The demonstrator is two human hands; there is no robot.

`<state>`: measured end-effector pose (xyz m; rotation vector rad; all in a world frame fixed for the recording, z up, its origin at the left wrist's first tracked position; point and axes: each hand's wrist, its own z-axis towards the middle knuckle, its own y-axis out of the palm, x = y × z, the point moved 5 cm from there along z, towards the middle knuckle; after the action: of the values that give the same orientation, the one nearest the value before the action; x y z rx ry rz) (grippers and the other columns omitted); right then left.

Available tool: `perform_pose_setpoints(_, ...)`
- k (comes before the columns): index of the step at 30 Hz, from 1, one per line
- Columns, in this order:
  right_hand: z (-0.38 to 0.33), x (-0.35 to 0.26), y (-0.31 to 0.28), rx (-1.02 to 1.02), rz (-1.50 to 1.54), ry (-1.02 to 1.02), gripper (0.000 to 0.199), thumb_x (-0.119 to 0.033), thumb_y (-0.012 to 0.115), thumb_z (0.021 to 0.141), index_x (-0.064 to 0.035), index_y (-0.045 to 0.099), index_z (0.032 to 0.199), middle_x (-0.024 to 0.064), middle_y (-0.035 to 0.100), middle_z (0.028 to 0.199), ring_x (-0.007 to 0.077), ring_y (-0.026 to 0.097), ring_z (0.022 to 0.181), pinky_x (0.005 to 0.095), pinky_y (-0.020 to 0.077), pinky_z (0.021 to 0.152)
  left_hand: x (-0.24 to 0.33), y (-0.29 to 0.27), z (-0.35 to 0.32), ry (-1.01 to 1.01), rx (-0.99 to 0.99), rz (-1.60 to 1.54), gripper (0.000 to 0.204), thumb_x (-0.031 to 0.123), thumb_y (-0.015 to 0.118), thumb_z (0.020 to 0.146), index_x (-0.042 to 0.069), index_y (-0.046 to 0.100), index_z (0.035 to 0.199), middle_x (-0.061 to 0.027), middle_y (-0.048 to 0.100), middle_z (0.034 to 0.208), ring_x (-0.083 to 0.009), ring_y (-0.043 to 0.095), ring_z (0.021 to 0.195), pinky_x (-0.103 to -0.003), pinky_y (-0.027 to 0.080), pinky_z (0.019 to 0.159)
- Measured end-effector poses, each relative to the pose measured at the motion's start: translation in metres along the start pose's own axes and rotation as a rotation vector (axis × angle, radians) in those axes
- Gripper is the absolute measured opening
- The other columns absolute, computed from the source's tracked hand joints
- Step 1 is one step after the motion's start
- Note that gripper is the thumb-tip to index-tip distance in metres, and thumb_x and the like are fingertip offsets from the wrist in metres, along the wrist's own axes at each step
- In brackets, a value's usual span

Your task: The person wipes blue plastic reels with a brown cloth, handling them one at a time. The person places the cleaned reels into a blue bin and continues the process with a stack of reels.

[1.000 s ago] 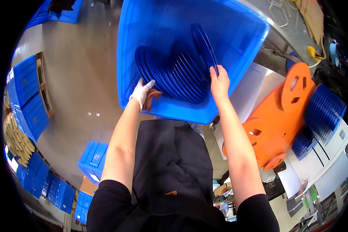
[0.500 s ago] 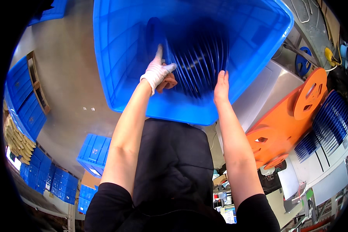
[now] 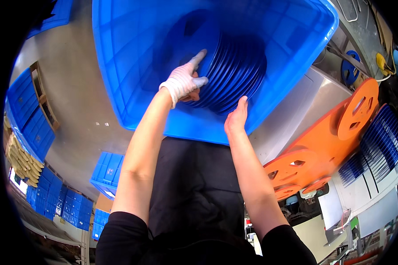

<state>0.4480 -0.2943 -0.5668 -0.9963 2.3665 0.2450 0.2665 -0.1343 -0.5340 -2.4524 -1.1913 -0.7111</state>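
Inside a large blue plastic bin (image 3: 132,115), a row of thin blue discs (image 3: 241,73) stands on edge, packed close and leaning. The face of the leftmost disc (image 3: 172,42) shows a dark cutout. My left hand (image 3: 185,81) wears a white glove with some bare fingertips showing. Its forefinger and thumb are stretched out against the left end of the row, the other fingers bent under. My right hand (image 3: 237,118), bare, lies along the near right edges of the discs with fingers straight. Whether its fingertips touch them I cannot tell.
To the right stands an orange frame (image 3: 316,143) with round orange reels, beside more blue discs (image 3: 380,137) in rows on a white surface. A grey metal box (image 3: 311,104) adjoins the bin. Blue crates (image 3: 106,172) and a wooden pallet (image 3: 43,97) are at left.
The discs have closed up from a gapped row into a tight one, showing more of the leftmost face. My right hand has moved left and nearer; my left hand has hardly moved.
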Motion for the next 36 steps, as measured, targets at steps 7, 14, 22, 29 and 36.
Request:
perform_pose_setpoints(7,-0.02,0.019,-0.037,0.103,-0.253,0.022,0.071,-0.04,0.048,0.098,-0.001,0.015,0.149,0.0185,0.018,0.154,0.0295,0.02,0.143,0.0403,0.0164,0.115,-0.071,0.006,-0.022,-0.23,0.052,-0.145,0.085,0.005,0.069,0.075,0.026,0.031,0.148,-0.0177,0.054,0.103,-0.0233,0.059,0.078,-0.034,0.053,0.072)
perform_pose_setpoints(14,-0.078,-0.005,-0.049,0.034,-0.482,-0.061,0.065,-0.015,0.056,0.093,-0.0017,0.021,0.147,0.0194,0.022,0.152,0.0313,0.024,0.142,0.0386,0.0235,0.114,-0.094,0.006,-0.044,-0.289,0.203,-0.087,0.079,0.009,0.067,0.077,0.015,0.033,0.147,-0.0136,0.055,0.101,-0.0223,0.062,0.071,-0.034,0.055,0.073)
perform_pose_setpoints(22,-0.137,-0.057,-0.084,-0.165,-0.66,-0.07,0.048,-0.015,0.059,0.092,-0.0037,0.043,0.136,0.0162,0.036,0.145,0.0283,0.046,0.127,0.0367,0.0418,0.102,-0.036,0.004,-0.126,-0.085,0.381,-0.695,0.047,-0.004,0.052,0.087,0.001,0.046,0.133,-0.0083,0.061,0.116,-0.0151,0.06,0.067,-0.036,0.06,0.064)
perform_pose_setpoints(29,-0.209,-0.108,-0.094,-0.12,-0.63,-0.157,0.045,-0.018,0.06,0.091,-0.0018,0.048,0.131,0.0164,0.044,0.137,0.0287,0.051,0.122,0.0366,0.0427,0.101,0.289,-0.028,-0.352,1.209,0.395,0.244,0.029,-0.006,0.062,0.077,-0.001,0.06,0.106,-0.0112,0.067,0.083,-0.0197,0.067,0.076,-0.031,0.053,0.068)
perform_pose_setpoints(36,-0.29,-0.133,-0.099,-0.03,-0.494,-0.221,0.042,-0.019,0.06,0.09,-0.0024,0.05,0.127,0.0154,0.049,0.131,0.028,0.053,0.119,0.0366,0.0434,0.099,0.39,-0.026,-0.535,1.607,0.096,0.141,0.022,0.013,0.068,0.079,-0.002,0.061,0.093,-0.0149,0.065,0.086,-0.0258,0.061,0.075,-0.034,0.05,0.071)
